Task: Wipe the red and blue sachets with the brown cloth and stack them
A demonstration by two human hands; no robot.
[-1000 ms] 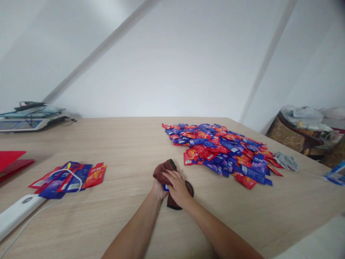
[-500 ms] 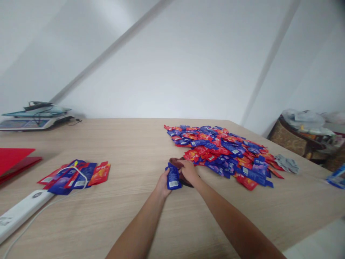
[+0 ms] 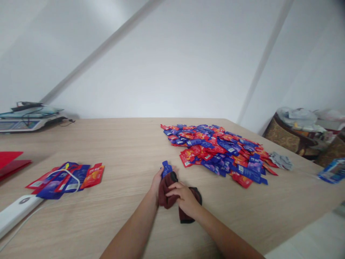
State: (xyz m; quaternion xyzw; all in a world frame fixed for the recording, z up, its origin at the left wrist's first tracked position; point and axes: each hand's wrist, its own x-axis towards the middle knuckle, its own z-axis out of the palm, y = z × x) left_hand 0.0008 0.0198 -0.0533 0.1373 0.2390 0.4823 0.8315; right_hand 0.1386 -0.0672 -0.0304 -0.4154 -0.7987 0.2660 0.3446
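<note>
My left hand (image 3: 155, 182) is closed round a blue sachet (image 3: 166, 168), whose upper end shows above a dark maroon cloth (image 3: 165, 194). My right hand (image 3: 185, 198) grips this cloth, its fingers pressing it over the lower part of the sachet. Part of the same cloth, with a black edge, hangs beneath my right wrist (image 3: 185, 215). To the right and behind my hands lies a large pile of red and blue sachets (image 3: 215, 147).
Several sachets (image 3: 91, 175) lie at the left beside a white power strip (image 3: 16, 212) with a cable. Red folders (image 3: 13, 167) and a scale (image 3: 24, 124) are farther left. A grey glove (image 3: 280, 160) and a blue packet (image 3: 332, 171) are at the right.
The maroon cloth has come forward over the front of the blue sachet and hides its lower part. My right hand has moved down towards me. The view has shifted slightly.
</note>
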